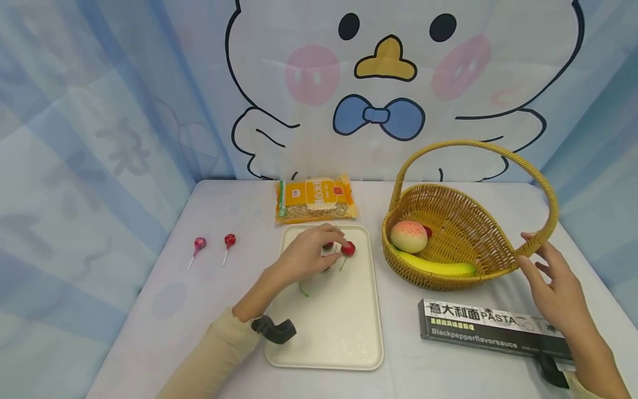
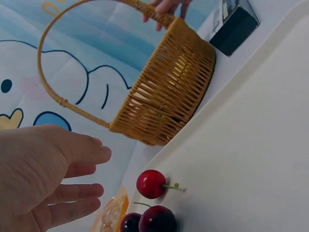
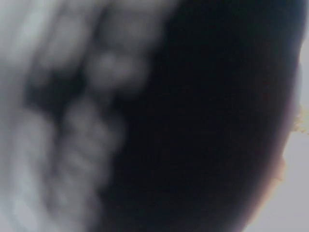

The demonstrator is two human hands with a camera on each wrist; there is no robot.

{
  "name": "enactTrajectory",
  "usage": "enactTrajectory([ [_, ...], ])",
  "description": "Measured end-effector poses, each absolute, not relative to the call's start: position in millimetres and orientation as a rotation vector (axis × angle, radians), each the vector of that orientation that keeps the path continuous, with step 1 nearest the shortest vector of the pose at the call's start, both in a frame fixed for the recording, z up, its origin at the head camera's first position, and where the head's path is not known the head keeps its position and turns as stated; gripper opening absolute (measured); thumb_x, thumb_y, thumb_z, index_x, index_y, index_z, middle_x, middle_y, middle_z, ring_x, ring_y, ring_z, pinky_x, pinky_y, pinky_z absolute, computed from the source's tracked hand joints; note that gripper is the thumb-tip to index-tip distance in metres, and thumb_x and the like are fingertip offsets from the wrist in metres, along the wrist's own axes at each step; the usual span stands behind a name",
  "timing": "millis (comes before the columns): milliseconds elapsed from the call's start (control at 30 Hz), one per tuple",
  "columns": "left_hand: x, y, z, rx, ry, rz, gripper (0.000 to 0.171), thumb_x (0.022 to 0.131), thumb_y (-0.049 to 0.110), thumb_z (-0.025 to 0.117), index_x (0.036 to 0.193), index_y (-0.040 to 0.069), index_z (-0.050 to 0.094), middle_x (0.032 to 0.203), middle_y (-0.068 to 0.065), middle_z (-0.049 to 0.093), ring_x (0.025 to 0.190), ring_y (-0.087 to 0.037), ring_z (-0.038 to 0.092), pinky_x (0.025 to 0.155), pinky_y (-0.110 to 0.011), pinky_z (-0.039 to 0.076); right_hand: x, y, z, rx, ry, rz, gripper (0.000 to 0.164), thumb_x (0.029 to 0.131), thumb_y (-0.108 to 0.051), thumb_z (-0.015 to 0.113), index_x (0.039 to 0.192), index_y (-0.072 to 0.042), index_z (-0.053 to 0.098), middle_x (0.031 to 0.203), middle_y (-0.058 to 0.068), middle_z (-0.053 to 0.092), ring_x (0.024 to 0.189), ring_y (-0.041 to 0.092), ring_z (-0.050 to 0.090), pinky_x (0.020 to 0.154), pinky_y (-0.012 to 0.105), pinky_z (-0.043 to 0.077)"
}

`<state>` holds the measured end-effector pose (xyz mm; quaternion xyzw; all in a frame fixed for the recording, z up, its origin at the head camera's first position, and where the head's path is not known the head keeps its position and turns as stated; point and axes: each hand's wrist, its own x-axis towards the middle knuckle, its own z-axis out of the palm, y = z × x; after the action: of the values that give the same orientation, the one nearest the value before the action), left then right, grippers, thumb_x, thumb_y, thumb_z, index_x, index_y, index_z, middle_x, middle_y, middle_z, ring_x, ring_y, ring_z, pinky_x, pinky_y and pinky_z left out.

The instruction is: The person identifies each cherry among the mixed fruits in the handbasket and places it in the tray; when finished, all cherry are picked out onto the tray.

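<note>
My left hand is over the upper part of a cream tray, fingers loosely bent and apart. Beside its fingertips lies a red cherry. In the left wrist view that hand has nothing in its fingers, and two dark cherries lie near the red one. With thumb and fingers on either side, my right hand holds the wicker basket at the handle's right base. Inside the basket are a peach, a banana and a small red thing partly hidden behind the peach.
A black pasta box lies in front of the basket, under my right forearm. Behind the tray is a yellow grain packet. Two lollipops lie at the left. Curtains surround the table. Blurred dark and grey shapes fill most of the right wrist view.
</note>
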<state>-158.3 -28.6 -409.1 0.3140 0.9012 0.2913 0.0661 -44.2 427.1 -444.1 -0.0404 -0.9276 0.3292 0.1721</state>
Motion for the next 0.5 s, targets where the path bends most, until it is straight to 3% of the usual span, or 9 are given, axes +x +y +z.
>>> enactTrajectory([
  [200,-159.9,-21.6,-405.4,0.995,2.695,0.91,0.021,0.1,0.016,0.075,0.12,0.012,0.078,0.137,-0.008,0.07,0.12,-0.032,0.07,0.101,-0.043,0.06,-44.6,426.6,-443.4,-0.124,-2.638,0.933,0.054,0.114,-0.023,0.048,0.167,-0.019,0.035,0.168,0.025,0.038,0.161,0.045,0.027,0.106,-0.006,0.013],
  [500,-163.8,-4.4,-396.2,1.053,2.704,0.885,0.026,0.102,0.02,0.073,0.128,0.015,0.076,0.142,-0.004,0.07,0.137,-0.025,0.064,0.113,-0.04,0.055,-43.8,426.7,-443.6,-0.12,-2.638,0.933,0.054,0.114,-0.023,0.048,0.167,-0.018,0.035,0.167,0.025,0.038,0.161,0.046,0.028,0.106,-0.005,0.014],
])
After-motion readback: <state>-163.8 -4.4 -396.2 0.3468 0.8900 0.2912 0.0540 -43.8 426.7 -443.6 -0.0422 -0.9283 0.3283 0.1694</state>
